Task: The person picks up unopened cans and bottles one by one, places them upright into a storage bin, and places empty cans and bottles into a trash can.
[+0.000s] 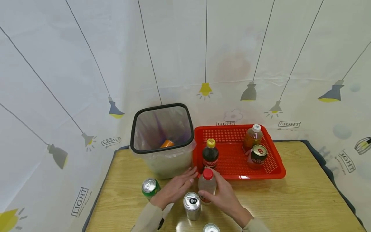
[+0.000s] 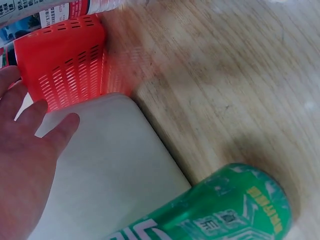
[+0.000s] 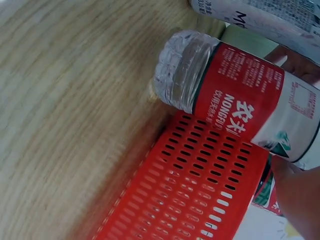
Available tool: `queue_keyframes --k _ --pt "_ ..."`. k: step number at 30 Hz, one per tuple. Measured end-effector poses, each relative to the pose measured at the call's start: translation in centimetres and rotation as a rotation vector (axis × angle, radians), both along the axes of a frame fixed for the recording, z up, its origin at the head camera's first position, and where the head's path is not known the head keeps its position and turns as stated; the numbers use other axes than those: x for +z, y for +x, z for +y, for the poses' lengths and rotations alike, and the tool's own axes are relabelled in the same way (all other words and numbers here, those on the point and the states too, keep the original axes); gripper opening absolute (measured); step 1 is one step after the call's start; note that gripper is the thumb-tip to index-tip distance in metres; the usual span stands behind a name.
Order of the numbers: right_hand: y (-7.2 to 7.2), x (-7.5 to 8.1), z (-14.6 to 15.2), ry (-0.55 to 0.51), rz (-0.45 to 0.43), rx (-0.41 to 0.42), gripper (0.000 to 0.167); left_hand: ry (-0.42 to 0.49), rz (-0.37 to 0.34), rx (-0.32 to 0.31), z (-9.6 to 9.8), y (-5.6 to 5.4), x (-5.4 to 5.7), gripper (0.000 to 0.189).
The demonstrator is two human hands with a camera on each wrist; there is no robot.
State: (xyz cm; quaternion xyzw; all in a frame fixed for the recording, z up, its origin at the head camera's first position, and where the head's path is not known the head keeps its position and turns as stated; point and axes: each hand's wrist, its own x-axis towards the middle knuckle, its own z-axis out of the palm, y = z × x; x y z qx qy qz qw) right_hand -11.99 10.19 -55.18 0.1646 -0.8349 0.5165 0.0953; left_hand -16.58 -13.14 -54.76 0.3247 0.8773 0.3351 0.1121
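Observation:
In the head view my right hand grips a clear water bottle with a red cap, in front of the red basket. The right wrist view shows the bottle's red-and-white label; whether its base touches the table I cannot tell. My left hand has its fingers extended, between the lined bin and the bottle, near the basket's corner. A silver can stands between my hands. Left of my left hand is a green can, seen larger in the left wrist view.
The red basket holds a cola bottle with a yellow cap, a white-capped drink bottle and a dark-topped can. An orange item lies inside the bin. Another can shows at the bottom edge.

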Motion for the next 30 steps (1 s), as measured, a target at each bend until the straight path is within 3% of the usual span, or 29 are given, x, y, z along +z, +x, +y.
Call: queue_keyframes --k 10,22,30 --pt "-0.2 -0.4 -0.8 -0.029 -0.047 -0.048 0.075 0.003 -0.011 0.002 -0.2 0.0 0.0 0.053" --pt "0.2 -0.6 -0.4 -0.031 0.052 -0.006 0.066 -0.012 0.016 0.006 0.0 0.1 0.0 0.053" --pt "1.0 -0.4 0.4 -0.057 0.043 -0.019 0.068 -0.037 0.029 -0.001 0.1 0.1 0.3 0.053"
